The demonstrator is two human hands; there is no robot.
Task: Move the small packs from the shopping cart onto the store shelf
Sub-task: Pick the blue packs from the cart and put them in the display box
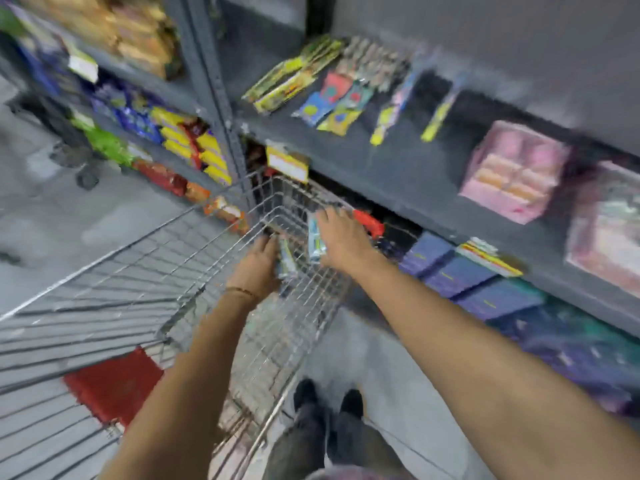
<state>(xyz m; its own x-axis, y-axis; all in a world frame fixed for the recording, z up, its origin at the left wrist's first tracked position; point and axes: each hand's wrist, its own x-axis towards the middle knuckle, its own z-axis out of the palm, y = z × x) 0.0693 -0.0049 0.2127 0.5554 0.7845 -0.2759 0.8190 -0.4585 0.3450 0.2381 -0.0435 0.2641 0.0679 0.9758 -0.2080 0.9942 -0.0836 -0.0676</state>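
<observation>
The wire shopping cart (221,251) fills the lower left, its far corner against the grey store shelf (398,174). Both my hands reach into that far corner. My right hand (343,237) grips a small light-blue pack (316,242) near the cart's rim. Lower in the basket, my left hand (258,261) closes around another small pack (287,261). The frame is blurred, so the prints on the packs are unreadable. On the shelf above lie several small colourful packs (332,98) in a loose group.
Pink boxes (512,171) stand on the shelf to the right. Blue boxes (460,271) fill the lower shelf beside the cart. A red flap (114,386) sits in the cart's near end. Snack bags (194,140) line the left shelves. My shoes (329,400) are on grey floor.
</observation>
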